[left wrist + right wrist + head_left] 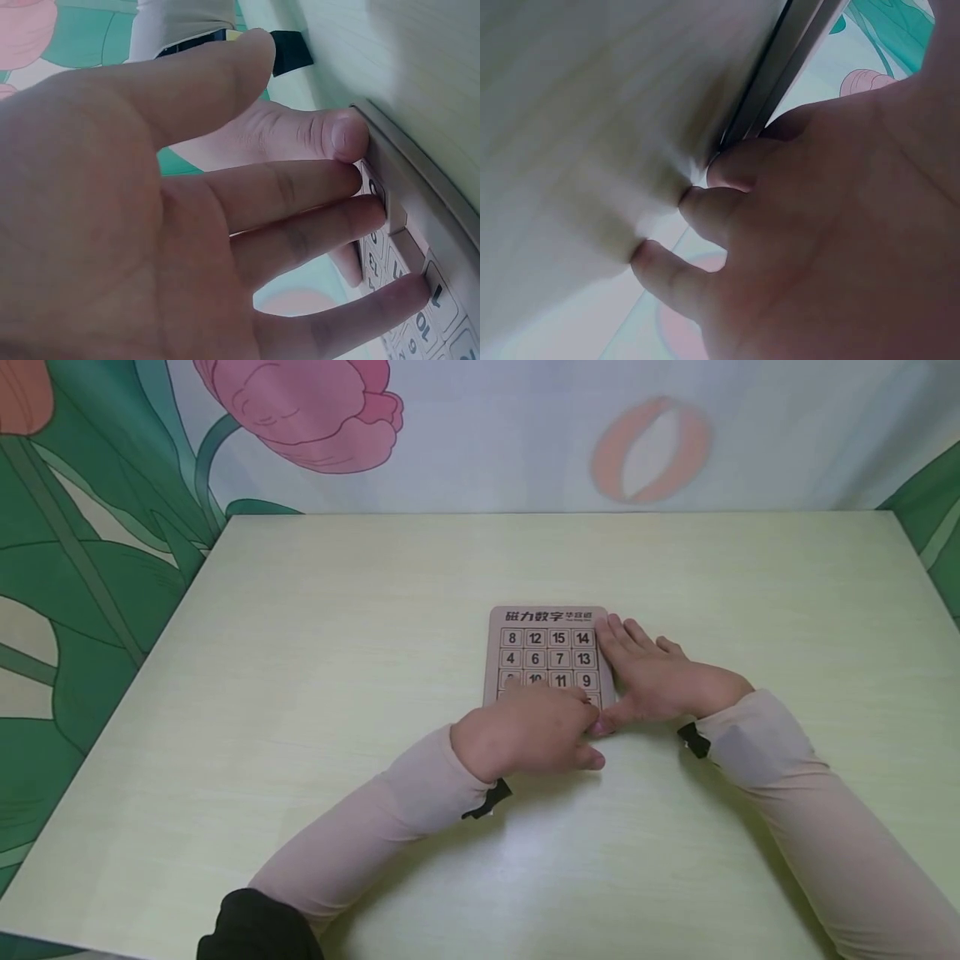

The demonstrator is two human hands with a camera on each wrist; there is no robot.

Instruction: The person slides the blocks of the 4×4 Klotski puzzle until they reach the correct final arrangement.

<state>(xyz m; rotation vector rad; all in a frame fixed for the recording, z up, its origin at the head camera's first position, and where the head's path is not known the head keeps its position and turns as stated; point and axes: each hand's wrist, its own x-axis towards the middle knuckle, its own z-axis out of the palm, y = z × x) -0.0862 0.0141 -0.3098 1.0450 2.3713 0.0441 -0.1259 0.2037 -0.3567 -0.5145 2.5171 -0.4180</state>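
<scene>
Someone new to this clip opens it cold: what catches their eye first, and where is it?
Probably the number puzzle, a flat board of numbered tiles near the middle of the pale table. Next, the two hands: the left hand reaches over its near part with fingertips on the tiles, while the right hand rests against its right edge. Behind, a big pink flower stands out at upper left.

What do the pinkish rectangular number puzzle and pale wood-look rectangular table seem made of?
Pinkish rectangular number puzzle: likely low-sheen plastic; even colour, rounded corners. Pale wood-look rectangular table: satin wood or laminate, can't tell which; faint grain, soft sheen.
</scene>
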